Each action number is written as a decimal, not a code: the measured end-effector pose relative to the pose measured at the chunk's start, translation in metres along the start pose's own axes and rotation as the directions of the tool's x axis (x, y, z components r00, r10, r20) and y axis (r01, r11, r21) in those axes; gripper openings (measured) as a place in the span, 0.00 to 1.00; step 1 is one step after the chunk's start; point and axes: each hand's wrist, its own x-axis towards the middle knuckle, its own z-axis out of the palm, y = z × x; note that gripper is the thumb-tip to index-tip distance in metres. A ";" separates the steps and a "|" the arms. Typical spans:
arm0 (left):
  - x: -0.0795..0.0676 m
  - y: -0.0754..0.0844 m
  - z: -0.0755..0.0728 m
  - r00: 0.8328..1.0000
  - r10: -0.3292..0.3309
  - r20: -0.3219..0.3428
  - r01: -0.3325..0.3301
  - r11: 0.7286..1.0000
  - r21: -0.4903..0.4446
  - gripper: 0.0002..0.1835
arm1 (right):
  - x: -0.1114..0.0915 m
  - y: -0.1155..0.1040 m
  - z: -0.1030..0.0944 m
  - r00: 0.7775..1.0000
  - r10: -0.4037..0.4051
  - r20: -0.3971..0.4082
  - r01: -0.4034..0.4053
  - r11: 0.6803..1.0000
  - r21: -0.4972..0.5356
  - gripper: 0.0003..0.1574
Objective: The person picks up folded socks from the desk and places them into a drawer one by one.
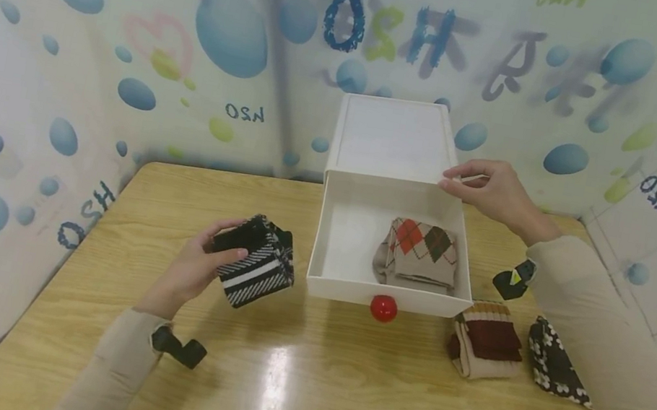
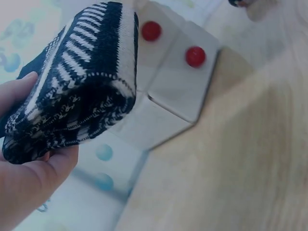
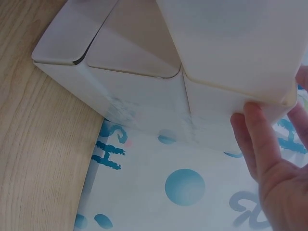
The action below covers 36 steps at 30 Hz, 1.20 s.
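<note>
My left hand grips a folded black-and-white knitted sock beside the drawer unit, thumb on one face. In the left wrist view its striped side and folded end show close up. The white drawer unit has its top drawer pulled out. A folded beige argyle sock lies in the drawer's right part. A red knob sits on its front. My right hand holds the unit's upper right corner; the right wrist view shows fingers against its side.
Right of the drawer, a folded burgundy-and-beige sock lies on the wooden table. Beside it, a black floral sock is partly covered by my right sleeve. Behind the table stands a wall covering with blue dots.
</note>
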 end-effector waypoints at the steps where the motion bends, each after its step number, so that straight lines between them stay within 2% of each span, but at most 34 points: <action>1: -0.001 0.003 0.000 1.000 0.013 0.002 -0.013 1.000 -0.016 0.23 | 0.000 0.000 0.000 1.000 -0.002 0.000 0.002 1.000 -0.001 0.25; 11: -0.008 0.036 0.004 0.991 0.123 0.049 -0.117 0.987 -0.114 0.24 | 0.000 -0.002 -0.001 1.000 0.000 0.009 0.000 1.000 -0.002 0.25; 18: -0.012 0.055 0.008 0.983 0.169 0.071 -0.160 0.981 -0.113 0.23 | 0.000 -0.001 -0.001 1.000 -0.009 0.004 0.009 1.000 0.003 0.24; 29: -0.022 0.081 0.026 0.978 0.187 0.088 -0.177 0.978 -0.109 0.23 | -0.002 -0.003 -0.001 1.000 -0.022 0.001 0.022 1.000 0.010 0.23; 36: -0.021 0.098 0.037 0.978 0.155 0.139 -0.146 0.987 -0.074 0.23 | -0.002 -0.003 0.000 1.000 -0.016 0.000 0.016 1.000 0.009 0.23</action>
